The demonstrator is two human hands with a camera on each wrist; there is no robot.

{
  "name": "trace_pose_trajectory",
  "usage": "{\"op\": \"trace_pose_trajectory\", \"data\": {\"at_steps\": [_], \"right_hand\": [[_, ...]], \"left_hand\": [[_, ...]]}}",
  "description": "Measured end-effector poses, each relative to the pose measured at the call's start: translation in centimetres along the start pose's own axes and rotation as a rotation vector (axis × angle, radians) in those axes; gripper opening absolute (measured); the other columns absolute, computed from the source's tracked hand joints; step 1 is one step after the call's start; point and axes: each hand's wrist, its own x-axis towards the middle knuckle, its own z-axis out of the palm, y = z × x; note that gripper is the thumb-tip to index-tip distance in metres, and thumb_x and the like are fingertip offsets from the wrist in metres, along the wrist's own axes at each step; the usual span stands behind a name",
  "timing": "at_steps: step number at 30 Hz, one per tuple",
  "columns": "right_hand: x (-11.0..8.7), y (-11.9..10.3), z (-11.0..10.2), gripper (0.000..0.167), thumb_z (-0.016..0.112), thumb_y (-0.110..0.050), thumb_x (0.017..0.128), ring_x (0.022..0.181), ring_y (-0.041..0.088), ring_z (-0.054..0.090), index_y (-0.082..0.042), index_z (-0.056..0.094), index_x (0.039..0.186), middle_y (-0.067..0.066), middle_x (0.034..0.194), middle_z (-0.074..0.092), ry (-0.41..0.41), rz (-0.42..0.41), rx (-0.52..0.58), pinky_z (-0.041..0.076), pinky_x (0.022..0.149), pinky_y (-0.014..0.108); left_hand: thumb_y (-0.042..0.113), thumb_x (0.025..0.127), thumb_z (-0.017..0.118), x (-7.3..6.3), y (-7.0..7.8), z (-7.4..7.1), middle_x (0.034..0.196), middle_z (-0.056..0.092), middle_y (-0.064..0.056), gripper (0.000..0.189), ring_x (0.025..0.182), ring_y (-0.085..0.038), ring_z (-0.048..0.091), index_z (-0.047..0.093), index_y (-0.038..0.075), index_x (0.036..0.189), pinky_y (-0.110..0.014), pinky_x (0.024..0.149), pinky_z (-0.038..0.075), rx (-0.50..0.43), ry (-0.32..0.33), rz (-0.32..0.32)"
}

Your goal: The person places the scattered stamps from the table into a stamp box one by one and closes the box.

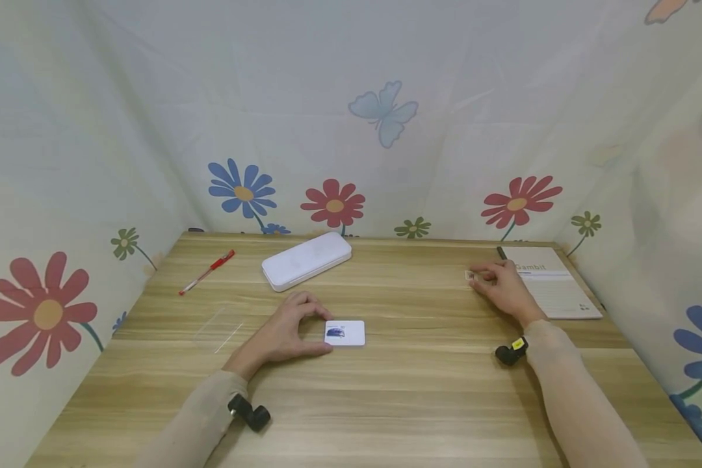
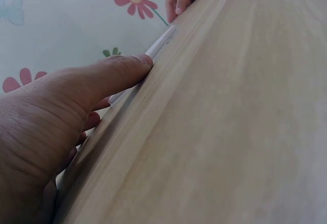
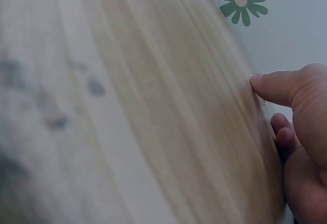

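Lying flat at the middle of the table is a white card with rounded corners and a small dark-blue picture. My left hand holds its left end between thumb and index finger; the left wrist view shows the thumb at the edge of the card. Farther right, my right hand pinches a small clear square piece close over the wood. In the right wrist view only a sliver of that piece shows at the thumb tip.
A white oblong case lies behind the left hand. To the left are a red pen and a clear thin sheet. A notebook with a dark pen at its edge lies beside the right hand. Flowered curtains enclose the table.
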Motion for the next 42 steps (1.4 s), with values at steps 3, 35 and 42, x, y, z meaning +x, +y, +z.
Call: {"op": "trace_pose_trajectory", "data": {"at_steps": [3,35,42], "right_hand": [[-0.1,0.0,0.1,0.038,0.076,-0.018,0.108,0.123,0.047,0.059,0.004,0.072,0.139,0.038,0.144,0.043,0.011,-0.005,0.001,0.049,0.105,0.059],[-0.8,-0.2,1.9,0.019,0.069,-0.012,0.111,0.098,0.021,0.064,0.002,0.072,0.125,0.021,0.113,0.075,0.238,-0.064,0.091,0.044,0.084,0.016],[-1.2,-0.2,1.8,0.017,0.071,-0.011,0.11,0.092,0.009,0.063,0.0,0.075,0.123,0.019,0.111,0.077,0.317,-0.038,0.116,0.045,0.079,0.01]], "left_hand": [[0.053,0.079,0.1,0.0,0.0,0.0,0.126,0.06,0.011,0.051,0.128,-0.018,0.05,0.078,0.035,0.12,-0.052,0.115,0.043,0.001,-0.003,-0.007],[0.055,0.079,0.1,0.1,0.0,0.0,0.127,0.059,0.01,0.052,0.128,-0.018,0.049,0.077,0.035,0.121,-0.051,0.115,0.043,0.017,-0.01,-0.014],[0.054,0.079,0.1,0.1,0.0,0.0,0.127,0.059,0.011,0.051,0.128,-0.018,0.049,0.077,0.036,0.121,-0.051,0.114,0.043,0.018,-0.011,-0.017]]}}
